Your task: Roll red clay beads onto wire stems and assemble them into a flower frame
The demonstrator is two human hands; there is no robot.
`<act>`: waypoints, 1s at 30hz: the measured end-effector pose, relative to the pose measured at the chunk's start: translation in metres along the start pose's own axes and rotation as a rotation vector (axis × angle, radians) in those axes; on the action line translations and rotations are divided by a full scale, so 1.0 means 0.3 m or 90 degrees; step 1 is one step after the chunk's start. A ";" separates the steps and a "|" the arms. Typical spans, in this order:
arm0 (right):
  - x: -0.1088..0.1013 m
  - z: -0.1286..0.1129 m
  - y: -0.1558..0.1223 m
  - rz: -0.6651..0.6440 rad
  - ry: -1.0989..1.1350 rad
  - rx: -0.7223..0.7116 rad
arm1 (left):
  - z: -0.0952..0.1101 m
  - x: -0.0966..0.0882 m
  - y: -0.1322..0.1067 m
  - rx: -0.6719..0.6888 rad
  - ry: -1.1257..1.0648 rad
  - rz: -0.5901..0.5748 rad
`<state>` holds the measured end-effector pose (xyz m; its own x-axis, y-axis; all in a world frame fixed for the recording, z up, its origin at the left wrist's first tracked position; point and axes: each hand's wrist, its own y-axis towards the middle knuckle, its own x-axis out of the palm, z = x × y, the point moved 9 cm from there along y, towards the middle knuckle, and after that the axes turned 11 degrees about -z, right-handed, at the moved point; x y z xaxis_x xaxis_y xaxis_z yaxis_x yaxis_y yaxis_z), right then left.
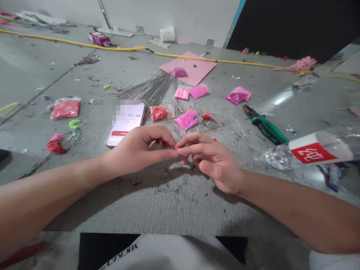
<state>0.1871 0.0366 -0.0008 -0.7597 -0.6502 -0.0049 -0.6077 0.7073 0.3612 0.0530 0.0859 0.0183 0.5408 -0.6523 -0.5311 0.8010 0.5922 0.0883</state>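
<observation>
My left hand [149, 150] pinches a tiny piece of red clay [176, 147] between thumb and forefinger. At the same spot, the fingertips of my right hand [218, 161] close on that piece from the other side. A speck of red also shows by the right thumb; what it belongs to is hidden. Just beyond my hands lie an opened bag of red clay [159, 112], a bag of pink clay [187, 119] and a small red clay shape on twisted wire [208, 117]. A lit phone [126, 123] lies beside my left hand, partly covered by it.
Pliers with green handles [270, 129] and a plastic bottle on its side [315, 150] lie to the right. Thin wires [149, 88] fan out behind the phone. More clay bags, a pink sheet [202, 69], a yellow cable [185, 56] and a red clay shape on wire [56, 144] lie around.
</observation>
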 end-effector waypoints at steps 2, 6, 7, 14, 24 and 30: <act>0.002 -0.003 0.001 -0.009 -0.005 -0.005 | -0.003 -0.001 0.000 -0.002 -0.013 0.004; 0.000 -0.003 0.000 -0.006 0.001 -0.016 | -0.006 -0.004 0.000 0.005 -0.042 0.009; -0.002 -0.003 -0.001 -0.001 0.002 -0.018 | -0.007 -0.005 0.001 0.003 -0.048 0.011; -0.005 0.008 -0.008 0.013 0.012 -0.006 | 0.000 -0.004 0.004 0.011 -0.087 0.027; 0.001 0.008 -0.008 0.008 0.008 0.006 | 0.000 -0.007 -0.009 0.015 -0.084 0.037; 0.003 0.018 -0.010 0.007 0.027 0.009 | 0.006 -0.009 -0.011 0.032 -0.062 0.034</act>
<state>0.1870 0.0355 -0.0070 -0.7555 -0.6540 0.0386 -0.6033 0.7175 0.3482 0.0495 0.0848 0.0209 0.6033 -0.6648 -0.4405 0.7811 0.6040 0.1583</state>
